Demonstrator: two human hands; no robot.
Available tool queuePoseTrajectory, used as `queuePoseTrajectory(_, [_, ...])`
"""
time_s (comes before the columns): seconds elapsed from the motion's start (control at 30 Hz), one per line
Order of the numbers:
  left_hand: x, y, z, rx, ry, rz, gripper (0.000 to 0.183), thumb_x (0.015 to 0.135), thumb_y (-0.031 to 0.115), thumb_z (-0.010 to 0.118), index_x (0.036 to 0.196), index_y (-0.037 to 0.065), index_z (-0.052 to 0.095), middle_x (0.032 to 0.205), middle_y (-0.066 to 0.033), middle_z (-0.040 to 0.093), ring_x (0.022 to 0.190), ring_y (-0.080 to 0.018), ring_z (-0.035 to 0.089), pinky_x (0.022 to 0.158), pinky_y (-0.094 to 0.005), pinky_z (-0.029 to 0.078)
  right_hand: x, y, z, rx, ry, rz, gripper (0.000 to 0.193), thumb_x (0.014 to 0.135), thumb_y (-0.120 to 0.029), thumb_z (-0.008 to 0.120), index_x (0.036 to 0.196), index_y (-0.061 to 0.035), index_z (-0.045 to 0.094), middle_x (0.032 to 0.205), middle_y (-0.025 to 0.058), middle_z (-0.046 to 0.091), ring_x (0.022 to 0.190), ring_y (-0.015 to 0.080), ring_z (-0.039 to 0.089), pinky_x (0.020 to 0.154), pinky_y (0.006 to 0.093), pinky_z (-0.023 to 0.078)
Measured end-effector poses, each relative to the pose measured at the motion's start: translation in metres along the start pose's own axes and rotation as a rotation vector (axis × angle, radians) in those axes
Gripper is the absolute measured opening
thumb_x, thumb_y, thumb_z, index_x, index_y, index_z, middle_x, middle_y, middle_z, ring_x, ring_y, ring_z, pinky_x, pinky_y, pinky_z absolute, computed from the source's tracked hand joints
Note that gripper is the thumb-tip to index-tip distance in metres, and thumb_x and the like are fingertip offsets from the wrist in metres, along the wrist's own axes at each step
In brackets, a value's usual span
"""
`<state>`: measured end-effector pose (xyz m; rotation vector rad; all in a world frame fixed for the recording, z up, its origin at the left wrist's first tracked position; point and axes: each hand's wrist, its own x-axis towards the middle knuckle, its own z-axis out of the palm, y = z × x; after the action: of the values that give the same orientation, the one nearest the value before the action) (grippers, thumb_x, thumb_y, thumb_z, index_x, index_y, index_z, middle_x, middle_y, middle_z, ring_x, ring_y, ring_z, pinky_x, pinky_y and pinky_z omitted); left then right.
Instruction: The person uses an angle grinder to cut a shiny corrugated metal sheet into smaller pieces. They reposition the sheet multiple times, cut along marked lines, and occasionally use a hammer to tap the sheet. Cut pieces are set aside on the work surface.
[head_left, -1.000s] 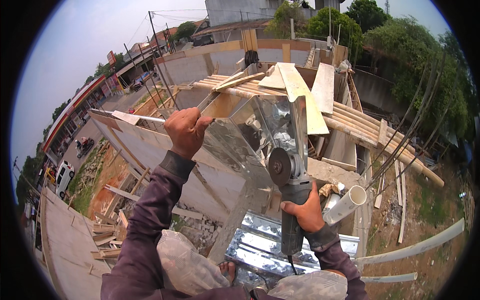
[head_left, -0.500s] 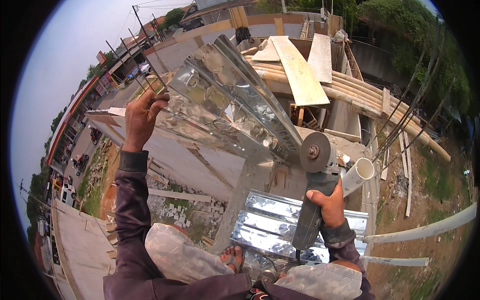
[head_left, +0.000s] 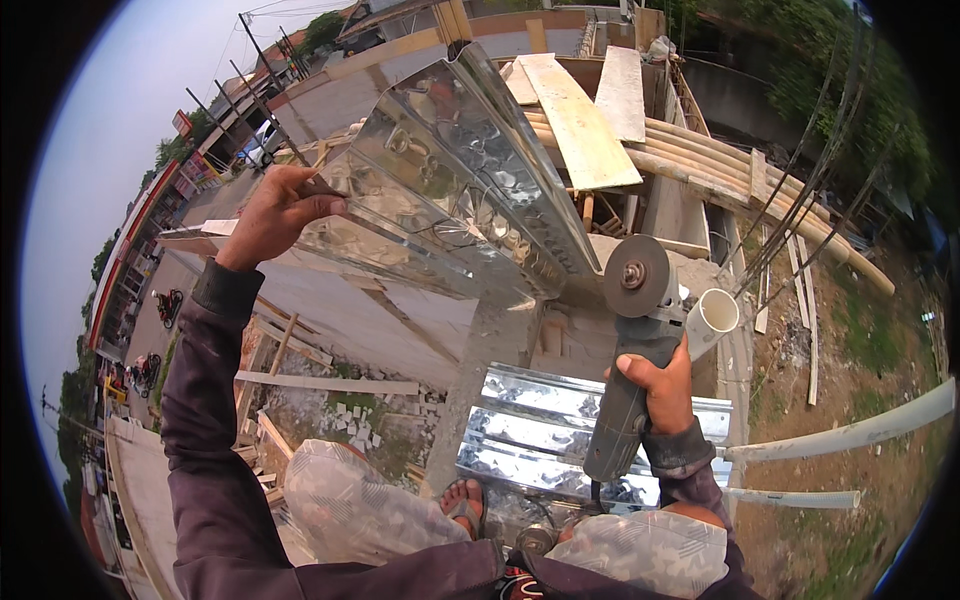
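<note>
My left hand [head_left: 272, 215] is raised at the upper left, its thumb and fingers pinched on the near edge of a long ribbed metal sheet [head_left: 450, 150]. That shiny sheet stands tilted, spreading away from me toward the upper middle. In my right hand [head_left: 662, 388] is a dark angle grinder [head_left: 615, 432], gripped round its body and held upright. Its round disc [head_left: 650, 262] points up, apart from the sheet; whether it spins I cannot tell. Below the grinder, another ribbed metal sheet [head_left: 530, 427] lies flat in front of my feet.
A white pipe [head_left: 716, 312] opens upward beside the grinder, and more pipes [head_left: 850, 437] jut out at right. Bamboo poles [head_left: 690, 150] and wooden boards [head_left: 580, 125] lie beyond. Thin steel rods [head_left: 810, 165] rise at right. Left of my sandalled foot [head_left: 464, 503], rubble [head_left: 365, 425] lies lower down.
My left hand has shifted slightly left and down, its wrist turned more sideways, and the raised sheet's near edge has swung a little. The grinder keeps about the same pose.
</note>
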<state>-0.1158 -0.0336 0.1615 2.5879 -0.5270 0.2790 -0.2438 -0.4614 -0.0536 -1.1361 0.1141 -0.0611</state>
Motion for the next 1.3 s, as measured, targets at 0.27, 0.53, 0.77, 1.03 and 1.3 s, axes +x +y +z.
queuePoseTrajectory(0.27, [0.000, -0.035, -0.012, -0.349, 0.236, -0.161, 0.014, 0.091, 0.015, 0.077, 0.095, 0.002, 0.072, 0.088, 0.0001, 0.071, 0.082, -0.0068, 0.064, 0.079, -0.0252, 0.051, -0.014, -0.019, -0.003, -0.010, 0.044, 0.015, 0.070, 0.076, -0.004, 0.074, 0.136, -0.0016, 0.038, 0.103, 0.0153, 0.063, 0.079, 0.0242, 0.069, 0.070, 0.0373, 0.062])
queuePoseTrajectory(0.53, [-0.078, -0.111, -0.006, -0.477, 0.700, -0.235, 0.016, 0.092, 0.019, 0.078, 0.096, 0.004, 0.072, 0.086, 0.0021, 0.069, 0.073, -0.0065, 0.057, 0.070, -0.0223, 0.050, -0.017, -0.027, 0.003, -0.035, 0.088, 0.011, 0.071, 0.076, -0.005, 0.076, 0.135, -0.0018, 0.037, 0.101, 0.0152, 0.063, 0.080, 0.0250, 0.070, 0.068, 0.0389, 0.062])
queuePoseTrajectory(0.77, [-0.162, -0.156, 0.143, -0.847, 0.897, -0.275, 0.015, 0.093, 0.015, 0.078, 0.101, 0.004, 0.072, 0.095, -0.0031, 0.073, 0.079, -0.0096, 0.064, 0.070, -0.0242, 0.053, -0.002, -0.046, 0.021, -0.228, 0.036, 0.016, 0.066, 0.076, -0.003, 0.074, 0.133, -0.0016, 0.041, 0.101, 0.0133, 0.064, 0.081, 0.0233, 0.070, 0.070, 0.0366, 0.062])
queuePoseTrajectory(1.03, [-0.247, -0.145, 0.213, -0.780, 0.688, -0.516, 0.027, 0.088, 0.008, 0.081, 0.075, 0.009, 0.057, 0.075, 0.0032, 0.061, 0.071, -0.0072, 0.051, 0.072, -0.0257, 0.047, 0.010, -0.052, 0.040, -0.446, -0.076, 0.106, 0.063, 0.075, -0.005, 0.074, 0.130, -0.0021, 0.043, 0.103, 0.0129, 0.063, 0.078, 0.0221, 0.068, 0.070, 0.0363, 0.060])
queuePoseTrajectory(1.3, [-0.272, -0.108, 0.213, -0.868, 0.533, -0.703, 0.020, 0.086, 0.000, 0.077, 0.103, 0.001, 0.067, 0.100, -0.0090, 0.074, 0.089, -0.0147, 0.068, 0.083, -0.0294, 0.053, 0.006, -0.028, 0.036, -0.380, -0.083, 0.156, 0.061, 0.077, -0.008, 0.072, 0.130, -0.0016, 0.041, 0.098, 0.0147, 0.065, 0.078, 0.0249, 0.070, 0.068, 0.0378, 0.061])
